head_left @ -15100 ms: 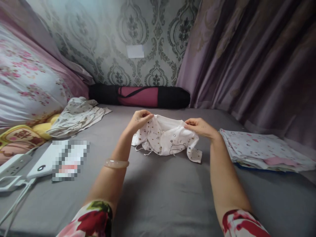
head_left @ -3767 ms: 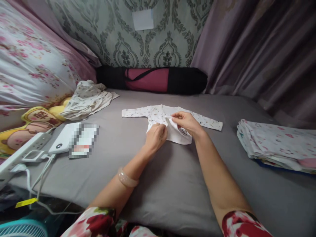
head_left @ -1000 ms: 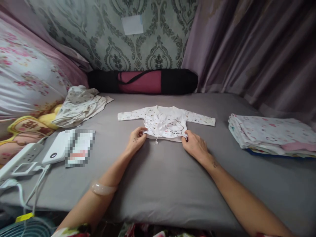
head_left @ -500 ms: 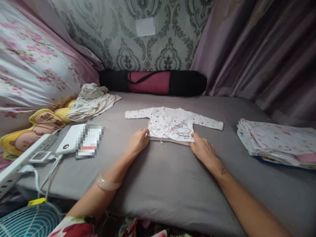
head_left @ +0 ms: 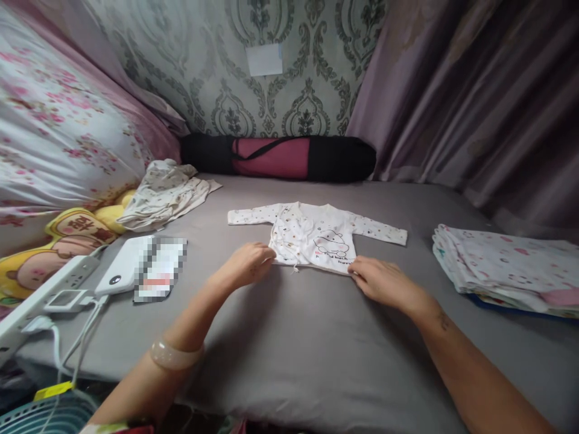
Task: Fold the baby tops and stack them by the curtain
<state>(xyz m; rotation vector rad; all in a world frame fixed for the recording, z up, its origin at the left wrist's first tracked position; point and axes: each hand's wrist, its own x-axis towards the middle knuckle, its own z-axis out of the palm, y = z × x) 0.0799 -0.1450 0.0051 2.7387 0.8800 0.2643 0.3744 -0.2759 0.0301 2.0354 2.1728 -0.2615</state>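
A small white baby shirt lies flat on the grey bed sheet, sleeves stretched out to both sides. It has tiny printed figures, a drawn animal and lettering on the front, and a tie string at the hem. My left hand pinches the hem's left corner between thumb and fingers. At the right corner, my right hand grips the hem in the same way. The fingertips partly cover both corners.
Folded printed cloths are stacked at the right. At the left lie a crumpled garment, a white power bank, a power strip with cables and a yellow plush toy. A black and pink rolled bag lies along the wall.
The shirt's lower hem looks straighter, and less of the layer beneath shows below it. Both wrists have risen and bent more while the fingers stay at the hem corners. The camera has shifted slightly.
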